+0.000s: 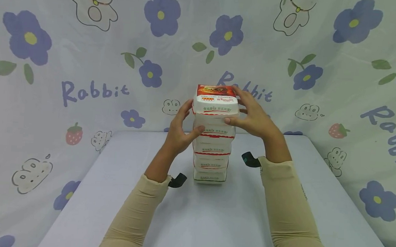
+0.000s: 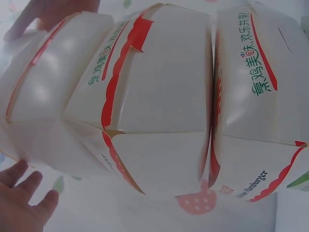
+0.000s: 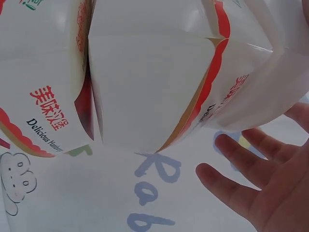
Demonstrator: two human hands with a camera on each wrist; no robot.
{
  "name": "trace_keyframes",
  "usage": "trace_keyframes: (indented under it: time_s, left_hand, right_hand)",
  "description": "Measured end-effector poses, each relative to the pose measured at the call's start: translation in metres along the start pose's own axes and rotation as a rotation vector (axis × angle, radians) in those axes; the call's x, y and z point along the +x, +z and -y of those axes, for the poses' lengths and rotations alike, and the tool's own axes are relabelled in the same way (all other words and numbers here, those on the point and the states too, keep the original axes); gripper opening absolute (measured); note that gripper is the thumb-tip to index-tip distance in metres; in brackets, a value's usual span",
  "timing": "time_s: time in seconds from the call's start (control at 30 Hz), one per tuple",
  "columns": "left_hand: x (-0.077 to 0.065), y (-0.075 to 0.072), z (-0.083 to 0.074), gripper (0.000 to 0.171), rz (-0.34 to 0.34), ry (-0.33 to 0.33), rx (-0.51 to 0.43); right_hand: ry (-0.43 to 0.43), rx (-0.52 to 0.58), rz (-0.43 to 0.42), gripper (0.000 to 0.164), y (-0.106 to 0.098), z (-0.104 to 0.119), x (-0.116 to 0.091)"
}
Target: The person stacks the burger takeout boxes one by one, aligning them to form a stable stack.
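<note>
A tall stack of white paper burger boxes point(image 1: 212, 147) with red scalloped edges stands upright on the table. Its top box point(image 1: 216, 105) has a red printed lid and sits slightly askew. My left hand point(image 1: 180, 132) is at the stack's left side, fingers beside the top box and thumb before the box below. On the other side, my right hand point(image 1: 254, 117) has its fingers at the top box's right side and its thumb across the front. Both wrist views show loosely spread fingers point(image 2: 29, 188), point(image 3: 231, 186) near the box walls. Firm contact is hard to tell.
The white table point(image 1: 209, 222) extends around the stack. A curtain point(image 1: 86, 56) printed with flowers and rabbits hangs behind and at the sides. Small black wrist-worn pieces point(image 1: 177, 181), point(image 1: 251, 159) stick out inward from both sleeves, close to the lower boxes.
</note>
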State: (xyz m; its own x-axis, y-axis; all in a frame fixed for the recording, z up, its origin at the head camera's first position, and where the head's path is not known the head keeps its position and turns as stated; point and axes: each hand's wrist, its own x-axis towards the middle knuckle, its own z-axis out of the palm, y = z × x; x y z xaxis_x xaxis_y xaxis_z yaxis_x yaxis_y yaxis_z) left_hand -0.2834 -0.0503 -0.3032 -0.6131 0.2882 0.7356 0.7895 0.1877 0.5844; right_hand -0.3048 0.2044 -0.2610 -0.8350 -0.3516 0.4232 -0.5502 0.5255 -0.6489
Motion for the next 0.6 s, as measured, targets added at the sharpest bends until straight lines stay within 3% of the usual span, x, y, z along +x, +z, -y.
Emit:
trace_keyframes:
  time_s: [0.27,0.5,0.6]
  left_hand:
    - [0.0,0.002,0.002,0.073,-0.004,-0.017,-0.004]
    - [-0.001,0.006,0.041,0.08,-0.007,-0.011,0.014]
    - [-0.004,0.005,0.047,0.081,-0.002,-0.008,0.023]
  right_hand:
    - [0.0,0.021,0.0,0.105,-0.001,-0.003,-0.002]
    - [0.012,0.035,-0.017,0.106,-0.001,-0.007,-0.006]
    - [0.01,0.044,-0.023,0.108,-0.002,-0.01,-0.009]
